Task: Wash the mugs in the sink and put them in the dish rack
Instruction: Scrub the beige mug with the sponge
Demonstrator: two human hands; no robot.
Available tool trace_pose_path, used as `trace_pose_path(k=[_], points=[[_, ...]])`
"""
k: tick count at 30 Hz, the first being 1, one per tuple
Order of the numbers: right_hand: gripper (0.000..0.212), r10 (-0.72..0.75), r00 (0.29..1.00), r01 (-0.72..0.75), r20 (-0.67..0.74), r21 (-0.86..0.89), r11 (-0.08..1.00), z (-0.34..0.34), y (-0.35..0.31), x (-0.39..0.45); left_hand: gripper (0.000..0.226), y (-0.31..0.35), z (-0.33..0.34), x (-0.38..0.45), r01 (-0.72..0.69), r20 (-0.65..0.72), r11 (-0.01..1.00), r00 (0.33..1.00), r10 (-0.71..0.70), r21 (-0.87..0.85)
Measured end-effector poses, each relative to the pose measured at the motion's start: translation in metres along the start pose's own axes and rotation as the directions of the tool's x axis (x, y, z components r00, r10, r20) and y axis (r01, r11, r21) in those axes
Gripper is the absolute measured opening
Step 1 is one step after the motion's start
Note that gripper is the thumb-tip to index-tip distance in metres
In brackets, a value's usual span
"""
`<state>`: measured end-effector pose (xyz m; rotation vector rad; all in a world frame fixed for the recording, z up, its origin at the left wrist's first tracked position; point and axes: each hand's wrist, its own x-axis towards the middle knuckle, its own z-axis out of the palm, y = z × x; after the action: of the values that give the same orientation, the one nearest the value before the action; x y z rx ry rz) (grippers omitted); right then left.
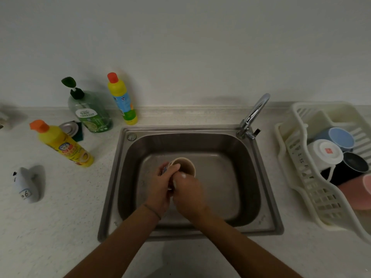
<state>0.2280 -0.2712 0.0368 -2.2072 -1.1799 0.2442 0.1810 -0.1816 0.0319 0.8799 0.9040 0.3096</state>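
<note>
Mug (pixel 185 166) held over the middle of the steel sink (pixel 249 177), mouth tipped toward 12 o'clock, long axis running 6 to 12.
Left hand (pixel 160 189) grips its patterned side; right hand (pixel 188 192) curls against its near wall, covering the lower body, and its exact grasp is hard to make out. At 3 o'clock, the dish rack (pixel 297 157) holds upturned mugs, partly cut off by the frame edge.
</note>
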Motion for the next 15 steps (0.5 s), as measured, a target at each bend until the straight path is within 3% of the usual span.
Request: trace_pose_path(k=[1,3,6,7,9,12,13,15], points=[[0.027,0.076,0.996,-0.072,-0.046,0.082,0.994,0.003,-0.004,0.001,0.049,-0.002,0.003,-0.001,-0.034,-0.032,0.999,0.999,0.033,-0.037],[0.027,0.112,0.994,-0.114,0.02,0.16,0.981,0.002,-0.01,-0.003,0.045,-0.001,0.0,-0.001,-0.042,-0.091,0.998,0.995,0.038,-0.046],[0.039,-0.149,0.957,0.187,0.25,-0.134,0.973,-0.005,0.011,-0.006,0.047,0.002,-0.019,0.005,0.026,-0.077,0.999,0.997,-0.023,0.039],[0.044,-0.172,0.934,0.245,0.314,-0.21,0.947,-0.008,0.018,-0.004,0.048,0.002,-0.023,0.006,0.039,-0.063,0.998,0.997,-0.035,0.052],[0.044,-0.14,0.941,0.216,0.308,-0.227,0.95,-0.007,0.015,-0.003,0.051,0.002,-0.021,0.005,0.043,-0.07,0.998,0.997,-0.04,0.049],[0.029,-0.013,0.957,0.035,0.29,-0.071,0.997,-0.005,0.0,-0.002,0.054,0.001,-0.013,0.002,0.037,-0.094,0.997,0.995,-0.031,0.064],[0.029,-0.026,0.944,0.047,0.328,-0.058,0.997,-0.008,0.001,-0.002,0.05,0.003,-0.014,0.001,0.041,-0.089,0.995,0.995,-0.033,0.09],[0.041,-0.139,0.898,0.218,0.417,-0.15,0.964,-0.018,0.013,-0.002,0.045,0.007,-0.023,0.003,0.066,-0.055,0.988,0.997,-0.059,0.141]])
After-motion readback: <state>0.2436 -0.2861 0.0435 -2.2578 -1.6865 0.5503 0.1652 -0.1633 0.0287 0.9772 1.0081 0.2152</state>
